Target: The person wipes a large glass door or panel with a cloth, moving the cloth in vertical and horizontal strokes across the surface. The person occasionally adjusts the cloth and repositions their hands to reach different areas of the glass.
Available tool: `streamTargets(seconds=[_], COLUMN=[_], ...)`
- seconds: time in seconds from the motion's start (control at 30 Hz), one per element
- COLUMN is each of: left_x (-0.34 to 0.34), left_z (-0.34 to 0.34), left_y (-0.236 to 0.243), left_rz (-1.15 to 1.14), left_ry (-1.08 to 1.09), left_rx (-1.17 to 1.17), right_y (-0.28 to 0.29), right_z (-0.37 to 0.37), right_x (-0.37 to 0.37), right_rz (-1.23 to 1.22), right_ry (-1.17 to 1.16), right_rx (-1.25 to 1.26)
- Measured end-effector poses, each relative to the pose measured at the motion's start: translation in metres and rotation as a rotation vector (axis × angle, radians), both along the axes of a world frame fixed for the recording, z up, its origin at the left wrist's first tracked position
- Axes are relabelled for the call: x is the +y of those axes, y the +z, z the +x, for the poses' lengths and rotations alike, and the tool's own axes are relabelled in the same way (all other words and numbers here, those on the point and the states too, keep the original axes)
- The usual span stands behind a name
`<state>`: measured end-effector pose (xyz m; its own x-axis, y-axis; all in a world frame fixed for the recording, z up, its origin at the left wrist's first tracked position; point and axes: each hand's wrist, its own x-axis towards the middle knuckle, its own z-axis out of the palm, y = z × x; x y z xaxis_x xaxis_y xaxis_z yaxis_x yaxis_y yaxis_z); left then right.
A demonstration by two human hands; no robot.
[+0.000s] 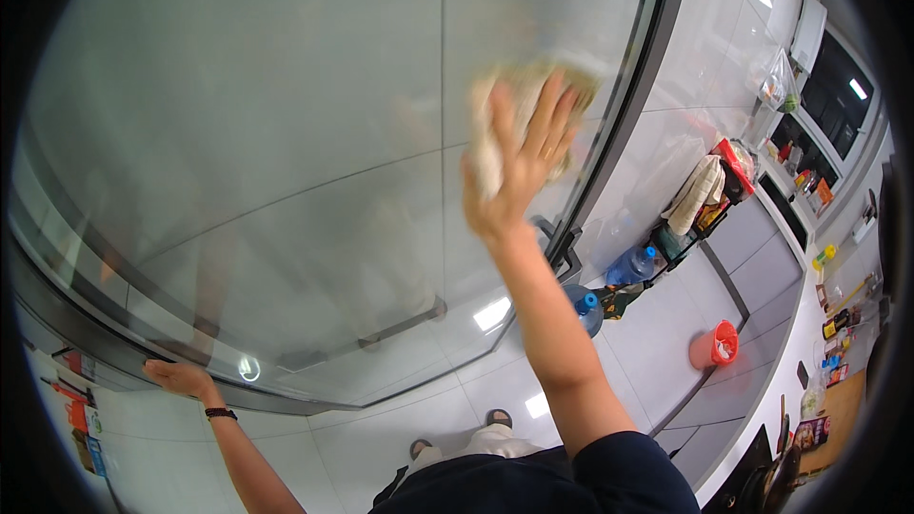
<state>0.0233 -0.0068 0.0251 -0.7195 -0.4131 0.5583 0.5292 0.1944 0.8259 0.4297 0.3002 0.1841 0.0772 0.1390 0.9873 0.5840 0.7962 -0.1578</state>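
My right hand (514, 148) presses a pale beige cloth (486, 124) flat against the large glass door panel (286, 57), near its dark right edge; its fingers are spread over the cloth, which is blurred. My left hand (181, 376) is at the lower left, fingers extended along the dark metal frame (105, 324), touching it. A dark handle (571, 257) shows behind my right forearm, and tiles appear through or reflected in the glass.
Below are my sandalled feet on white floor tiles (352, 457). To the right stand blue water jugs (628, 266), a loaded rack (709, 205), a red bucket (714, 347) and a cluttered counter (766, 409) under a window (838, 90). Boxes (81, 419) sit at far left.
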Motion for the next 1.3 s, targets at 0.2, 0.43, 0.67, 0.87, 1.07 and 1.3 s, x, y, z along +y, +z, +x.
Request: streamTargets(seconds=[0.2, 0.43, 0.67, 0.87, 1.07, 1.3], left_x=[-0.013, 0.006, 0.0, 0.001, -0.004, -0.008], left_z=[-0.011, 0.001, 0.013, 0.004, 0.008, -0.011], left_y=[-0.01, 0.001, 0.009, 0.002, 0.003, -0.006], left_rz=[-0.066, 0.014, 0.0, 0.018, -0.004, -0.112], left_ry=[-0.082, -0.085, -0.059, -0.073, -0.02, -0.108], left_rx=[0.003, -0.032, 0.023, -0.053, -0.042, 0.061], right_y=[-0.214, -0.231, 0.087, 0.229, 0.044, -0.209], right_z=[0.011, 0.035, 0.066, 0.072, 0.017, 0.015], right_x=[-0.016, -0.012, 0.07, 0.071, 0.022, -0.047], right_rz=[-0.121, -0.267, 0.134, 0.139, 0.111, -0.307], right_ry=[0.104, 0.089, -0.186, -0.219, -0.019, 0.101], right_rx=[-0.21, -0.34, -0.087, -0.035, -0.094, -0.373])
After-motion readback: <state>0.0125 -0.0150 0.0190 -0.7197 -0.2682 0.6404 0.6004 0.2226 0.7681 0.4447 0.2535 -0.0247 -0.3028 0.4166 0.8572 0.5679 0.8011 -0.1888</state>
